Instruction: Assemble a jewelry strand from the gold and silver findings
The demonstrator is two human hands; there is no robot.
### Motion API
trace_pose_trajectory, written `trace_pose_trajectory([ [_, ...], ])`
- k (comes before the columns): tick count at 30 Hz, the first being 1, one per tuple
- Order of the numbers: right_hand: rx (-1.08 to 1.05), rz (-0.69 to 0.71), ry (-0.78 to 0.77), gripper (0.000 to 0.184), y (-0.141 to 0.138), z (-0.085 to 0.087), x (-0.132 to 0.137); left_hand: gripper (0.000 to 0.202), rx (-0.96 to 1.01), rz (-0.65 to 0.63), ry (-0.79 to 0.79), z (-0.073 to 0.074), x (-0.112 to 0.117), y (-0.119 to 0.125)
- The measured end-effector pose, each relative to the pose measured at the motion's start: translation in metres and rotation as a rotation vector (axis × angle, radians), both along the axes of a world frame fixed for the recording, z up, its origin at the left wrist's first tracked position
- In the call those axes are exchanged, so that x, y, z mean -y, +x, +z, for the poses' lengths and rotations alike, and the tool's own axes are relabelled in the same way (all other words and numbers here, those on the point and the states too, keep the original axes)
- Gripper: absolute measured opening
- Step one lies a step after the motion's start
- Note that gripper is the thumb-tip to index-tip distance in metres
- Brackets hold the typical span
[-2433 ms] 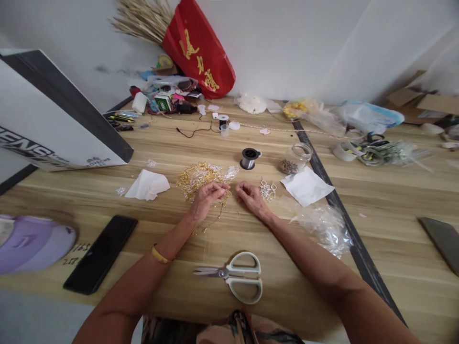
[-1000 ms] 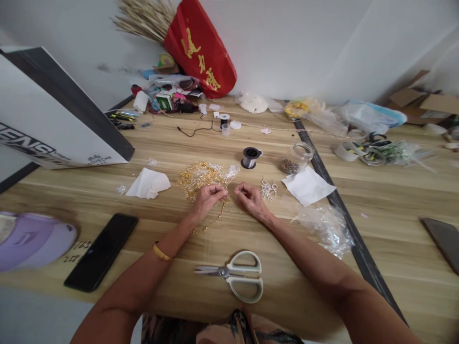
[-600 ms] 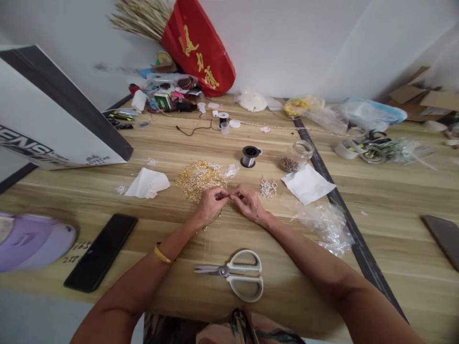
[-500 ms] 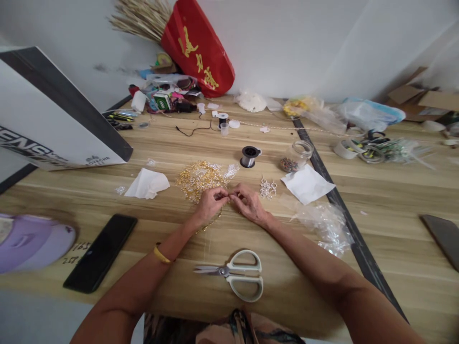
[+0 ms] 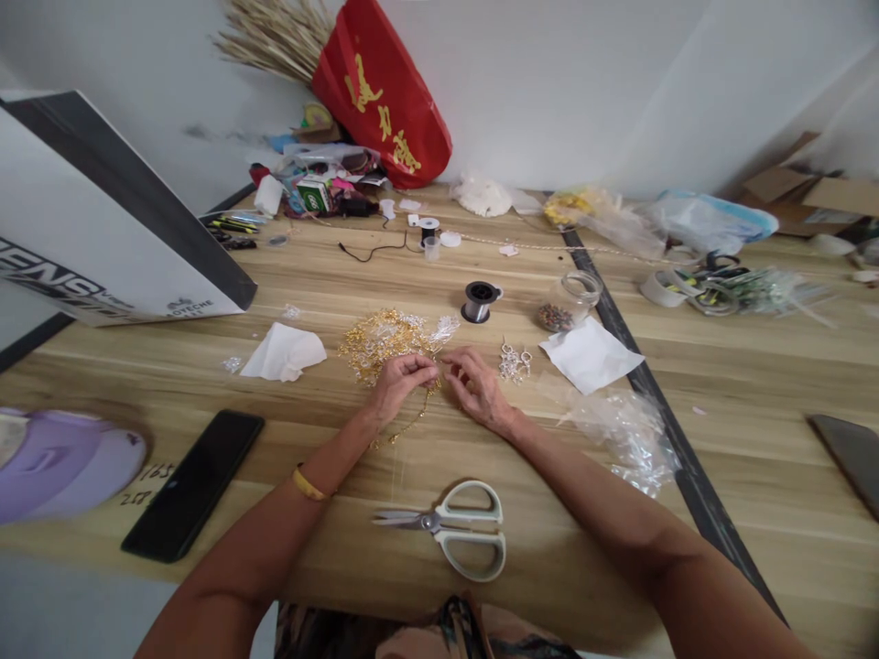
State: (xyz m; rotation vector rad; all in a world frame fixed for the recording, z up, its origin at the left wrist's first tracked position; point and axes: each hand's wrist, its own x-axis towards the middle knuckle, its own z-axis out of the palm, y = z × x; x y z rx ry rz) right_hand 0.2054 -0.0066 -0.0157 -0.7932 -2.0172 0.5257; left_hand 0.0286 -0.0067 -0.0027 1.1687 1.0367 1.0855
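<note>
Over the middle of the wooden table, my left hand (image 5: 400,383) is closed in a pinch on a gold beaded chain (image 5: 410,425), which trails down beneath the fingers. My right hand (image 5: 477,388) hovers just beside it, a small gap between the fingertips. Its thumb and fingers are bent together; whatever they may grip is too small to make out. Behind the left hand lies a tangled heap of gold and silver beads (image 5: 377,337). Small silver pieces (image 5: 514,362) lie right of my right hand. A spool of fine wire (image 5: 479,304) stands farther back.
Scissors (image 5: 429,521) lie near the front edge, blades pointing left. A black phone (image 5: 196,485) and a white paper (image 5: 285,351) are at left. At right are a glass jar (image 5: 573,295) of beads, another paper (image 5: 591,355) and crumpled plastic (image 5: 628,435). A large box (image 5: 116,238) stands far left.
The fingertips of my two hands, which met before, have come slightly apart. More of the hanging gold chain shows under my left hand.
</note>
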Motion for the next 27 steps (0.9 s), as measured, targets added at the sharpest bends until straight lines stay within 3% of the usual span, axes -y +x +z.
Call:
trace_pose_trajectory([
  [12, 0.039, 0.019, -0.049, 0.014, 0.0009, -0.0030, -0.0016, 0.020, -0.033, -0.059, 0.023, -0.0015, 0.0001, 0.0007],
  [27, 0.097, 0.012, -0.041, 0.010, 0.0001, -0.0054, 0.0004, 0.021, -0.011, 0.008, -0.027, -0.0012, -0.0004, 0.0012],
])
